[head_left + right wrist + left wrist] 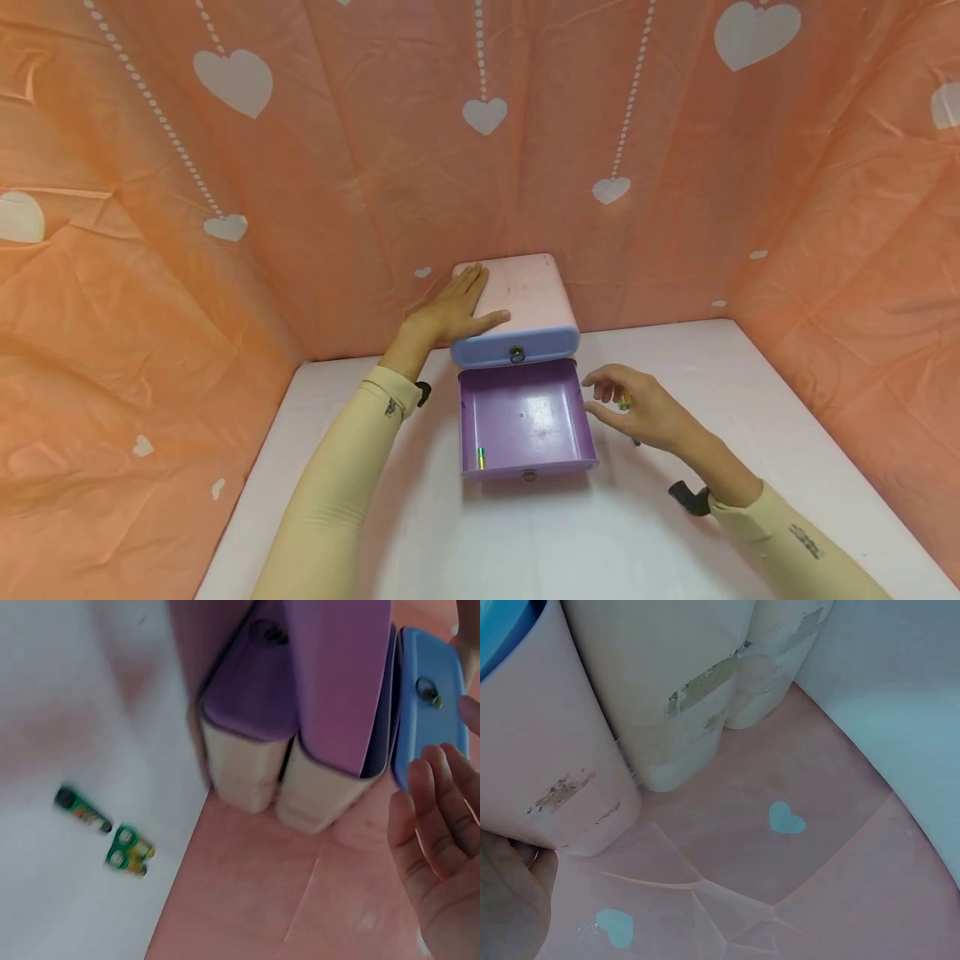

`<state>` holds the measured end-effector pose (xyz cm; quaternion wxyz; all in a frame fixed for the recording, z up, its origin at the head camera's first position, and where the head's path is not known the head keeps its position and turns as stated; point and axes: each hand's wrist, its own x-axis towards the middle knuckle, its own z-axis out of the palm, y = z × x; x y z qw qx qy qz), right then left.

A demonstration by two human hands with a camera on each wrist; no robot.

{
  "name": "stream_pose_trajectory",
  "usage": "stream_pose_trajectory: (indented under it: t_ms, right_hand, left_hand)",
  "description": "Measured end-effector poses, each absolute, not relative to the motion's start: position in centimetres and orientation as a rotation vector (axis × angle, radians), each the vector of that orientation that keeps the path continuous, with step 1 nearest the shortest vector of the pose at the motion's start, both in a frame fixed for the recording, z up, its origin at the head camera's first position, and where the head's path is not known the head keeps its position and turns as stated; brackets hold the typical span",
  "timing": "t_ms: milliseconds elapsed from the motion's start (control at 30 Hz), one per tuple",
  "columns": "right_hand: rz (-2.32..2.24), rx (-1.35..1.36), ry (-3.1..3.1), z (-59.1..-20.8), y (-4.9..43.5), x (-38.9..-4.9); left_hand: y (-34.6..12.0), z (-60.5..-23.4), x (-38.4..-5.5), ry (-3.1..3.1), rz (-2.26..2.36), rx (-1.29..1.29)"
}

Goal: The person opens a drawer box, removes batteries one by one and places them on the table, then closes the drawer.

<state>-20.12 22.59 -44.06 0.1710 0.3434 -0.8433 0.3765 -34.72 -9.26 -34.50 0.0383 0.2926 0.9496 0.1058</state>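
Observation:
A small drawer unit with a pale pink top (521, 292) stands against the backdrop. My left hand (453, 308) rests on that top with its fingers straight; part of it shows in the left wrist view (514, 900). Below the blue drawer front (487, 350), a purple drawer (551, 417) is pulled out. One green and gold battery (482, 458) lies in its front left corner. Beside the drawer's right wall, my right hand (648, 412) hovers with loosely bent fingers and holds nothing. Green and yellow batteries (131, 847) lie on the table, partly behind that hand in the head view.
A dark green cylinder (82, 808) lies near the batteries. Another purple drawer front (251, 697) with a ring pull sits pushed in beneath the open drawer. The white table (525, 542) meets an orange-pink heart-patterned backdrop (390, 167) at the back and sides.

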Motion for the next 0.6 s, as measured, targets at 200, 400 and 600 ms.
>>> stream_pose_trajectory:
  t_ms: [200, 400, 600]
  right_hand:
    - [1.101, 1.037, -2.371, -43.7, 20.5, -20.1]
    - [1.126, 1.067, -2.420, -43.9, 18.6, -20.1]
    - [1.169, 1.109, -2.511, -44.0, 16.5, -20.1]
  left_hand:
    - [-9.3, -34.6, -34.8, 2.918, 0.319, 0.901]
    - [-9.3, -34.6, -34.8, 2.918, 0.317, 0.910]
    - [-9.4, -34.5, -34.7, 2.915, 0.343, 0.912]
